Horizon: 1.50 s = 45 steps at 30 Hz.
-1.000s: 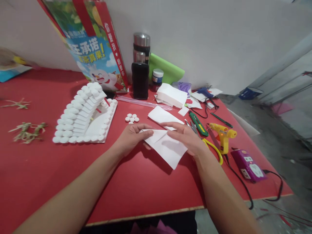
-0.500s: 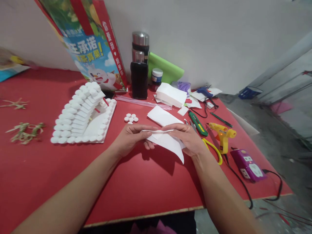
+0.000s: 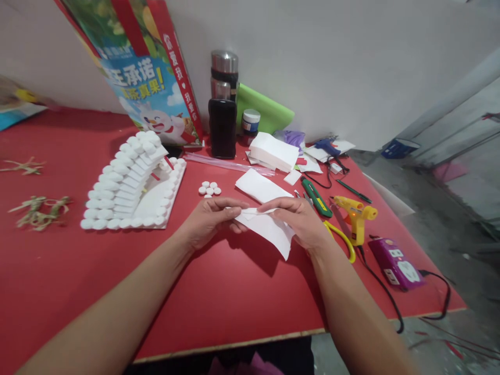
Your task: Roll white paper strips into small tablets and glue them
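A sheet of white paper (image 3: 267, 229) hangs between my two hands above the red table, its top edge folded over and its lower right corner drooping. My left hand (image 3: 213, 221) pinches the left end of the fold between thumb and fingers. At the other end, my right hand (image 3: 302, 219) grips the same edge, the thumb and index finger pressed along it. Just behind the hands lies another piece of folded white paper (image 3: 261, 185). Several round white pieces (image 3: 210, 188) sit in a cluster beyond my left hand.
A white curved stepped model (image 3: 121, 185) stands at left, near tied straw figures (image 3: 41, 211). On the right lie a green utility knife (image 3: 316, 197), a yellow glue gun (image 3: 356, 216), yellow-handled scissors (image 3: 344, 239) and a purple power socket (image 3: 396, 263) with cords. A black phone (image 3: 222, 128) stands behind.
My left hand has shifted slightly along the folded edge, and the paper's drooping corner has moved a little left and up. Both hands keep hold of the sheet.
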Tool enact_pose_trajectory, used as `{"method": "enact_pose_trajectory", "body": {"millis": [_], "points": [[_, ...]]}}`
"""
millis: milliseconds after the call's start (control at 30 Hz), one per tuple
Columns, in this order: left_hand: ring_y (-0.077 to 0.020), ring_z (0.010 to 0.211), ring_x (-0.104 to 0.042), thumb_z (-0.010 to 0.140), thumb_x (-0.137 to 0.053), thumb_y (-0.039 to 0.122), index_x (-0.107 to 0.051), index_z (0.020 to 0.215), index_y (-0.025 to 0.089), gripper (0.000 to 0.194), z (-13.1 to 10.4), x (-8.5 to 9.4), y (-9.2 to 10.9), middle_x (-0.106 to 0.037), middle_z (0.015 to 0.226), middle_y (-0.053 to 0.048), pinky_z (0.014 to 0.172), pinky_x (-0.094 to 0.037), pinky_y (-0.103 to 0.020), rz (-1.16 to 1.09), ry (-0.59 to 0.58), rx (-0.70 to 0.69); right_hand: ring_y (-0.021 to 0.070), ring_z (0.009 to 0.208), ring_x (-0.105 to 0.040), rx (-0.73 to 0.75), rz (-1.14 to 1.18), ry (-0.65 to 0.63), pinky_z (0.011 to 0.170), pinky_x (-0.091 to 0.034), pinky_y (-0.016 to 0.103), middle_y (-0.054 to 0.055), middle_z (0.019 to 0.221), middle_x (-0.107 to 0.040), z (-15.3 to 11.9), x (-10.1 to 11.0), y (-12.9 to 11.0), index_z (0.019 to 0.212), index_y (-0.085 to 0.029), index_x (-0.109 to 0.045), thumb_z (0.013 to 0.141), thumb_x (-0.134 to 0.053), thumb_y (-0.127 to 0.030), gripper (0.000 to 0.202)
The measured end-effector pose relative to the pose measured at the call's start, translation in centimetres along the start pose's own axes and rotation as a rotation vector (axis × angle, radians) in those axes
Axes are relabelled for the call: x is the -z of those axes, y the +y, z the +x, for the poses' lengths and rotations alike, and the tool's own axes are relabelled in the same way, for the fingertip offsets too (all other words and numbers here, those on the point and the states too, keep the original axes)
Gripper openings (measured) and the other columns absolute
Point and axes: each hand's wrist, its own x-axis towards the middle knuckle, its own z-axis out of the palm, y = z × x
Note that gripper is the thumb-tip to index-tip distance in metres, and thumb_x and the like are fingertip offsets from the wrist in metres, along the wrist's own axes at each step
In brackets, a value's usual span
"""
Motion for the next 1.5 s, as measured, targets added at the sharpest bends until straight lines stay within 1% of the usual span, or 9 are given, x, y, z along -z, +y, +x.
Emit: {"method": "enact_pose_trajectory", "body": {"millis": [167, 267, 367, 567, 867, 1167, 1333, 1433, 1500], "points": [[-0.0157, 0.056, -0.071, 0.077, -0.087, 0.032, -0.081, 0.107, 0.012, 0.036, 0.0, 0.3, -0.1, -0.077, 0.067, -0.011, 0.057, -0.058, -0.022, 0.104, -0.001, -0.012, 0.0139, 0.061, -0.059, -0.016, -0.016, -0.046, 0.056, -0.040, 0.026, 0.002, 0.079, -0.075, -0.4, 0.9, -0.9, 0.111, -0.024, -0.082, 0.080, -0.072, -0.028, 0.033], [-0.0157, 0.057, -0.070, 0.080, -0.084, 0.033, -0.078, 0.113, 0.010, 0.041, -0.2, 0.1, 0.0, -0.077, 0.068, -0.011, 0.058, -0.058, -0.023, 0.193, -0.016, -0.017, 0.0178, 0.075, -0.066, -0.065, -0.010, -0.115, 0.064, -0.047, 0.028, 0.006, 0.099, -0.079, -0.6, 1.5, -1.5, 0.124, -0.025, -0.077, 0.085, -0.074, -0.045, 0.044], [-0.0157, 0.057, -0.070, 0.081, -0.082, 0.034, -0.077, 0.115, 0.008, 0.043, -0.3, -0.2, 0.1, -0.077, 0.067, -0.010, 0.059, -0.058, -0.024, 0.236, -0.039, -0.014, 0.0197, 0.085, -0.069, -0.162, -0.012, -0.163, 0.072, -0.051, 0.029, 0.009, 0.108, -0.078, -0.5, 1.4, -1.4, 0.119, -0.020, -0.079, 0.082, -0.079, -0.052, 0.049], [-0.0166, 0.055, -0.070, 0.079, -0.083, 0.035, -0.076, 0.109, 0.007, 0.041, -0.2, -0.2, -0.4, -0.077, 0.066, -0.011, 0.057, -0.058, -0.026, 0.280, -0.031, 0.007, 0.0153, 0.069, -0.067, -0.231, -0.073, -0.133, 0.063, -0.048, 0.027, 0.005, 0.090, -0.079, -0.1, 0.5, -0.5, 0.110, -0.019, -0.082, 0.072, -0.089, -0.036, 0.042], [-0.0170, 0.054, -0.068, 0.071, -0.091, 0.032, -0.082, 0.100, 0.010, 0.038, -0.1, 0.2, -0.3, -0.077, 0.067, -0.010, 0.051, -0.061, -0.028, 0.109, 0.022, 0.045, 0.0108, 0.061, -0.056, -0.084, -0.188, -0.005, 0.055, -0.039, 0.023, 0.001, 0.076, -0.075, -0.1, 0.6, -0.2, 0.103, -0.022, -0.085, 0.075, -0.082, -0.031, 0.030], [-0.0147, 0.055, -0.066, 0.066, -0.094, 0.030, -0.081, 0.088, 0.010, 0.033, 0.1, 0.4, -0.4, -0.077, 0.069, -0.010, 0.052, -0.060, -0.026, 0.041, 0.056, 0.088, 0.0183, 0.084, -0.073, 0.090, -0.372, -0.040, 0.069, -0.052, 0.027, 0.003, 0.098, -0.082, -0.3, 0.2, -0.7, 0.099, -0.027, -0.085, 0.080, -0.069, -0.017, 0.026], [-0.0145, 0.053, -0.064, 0.071, -0.089, 0.027, -0.079, 0.091, 0.012, 0.027, -0.1, 0.4, 0.0, -0.072, 0.062, -0.005, 0.049, -0.058, -0.026, 0.110, 0.077, 0.011, 0.0131, 0.056, -0.063, 0.218, -0.419, 0.240, 0.051, -0.044, 0.024, 0.002, 0.078, -0.079, -1.5, 3.6, -2.0, 0.092, -0.025, -0.085, 0.081, -0.069, -0.016, 0.021], [-0.0151, 0.054, -0.065, 0.074, -0.087, 0.028, -0.078, 0.093, 0.013, 0.026, -0.4, 0.2, 0.2, -0.072, 0.064, -0.004, 0.050, -0.060, -0.029, 0.169, 0.028, 0.013, 0.0194, 0.073, -0.073, 0.361, -0.184, 0.467, 0.062, -0.055, 0.029, 0.006, 0.086, -0.079, -1.6, 4.8, -2.7, 0.093, -0.023, -0.082, 0.085, -0.069, -0.023, 0.015], [-0.0164, 0.054, -0.066, 0.075, -0.087, 0.030, -0.076, 0.090, 0.013, 0.025, -0.7, -0.1, 0.1, -0.071, 0.063, -0.004, 0.052, -0.060, -0.031, 0.197, -0.058, 0.052, 0.0249, 0.087, -0.077, 0.291, -0.027, 0.405, 0.073, -0.060, 0.035, 0.009, 0.093, -0.079, -1.3, 3.8, -2.6, 0.098, -0.021, -0.079, 0.087, -0.071, -0.034, 0.019]]}}
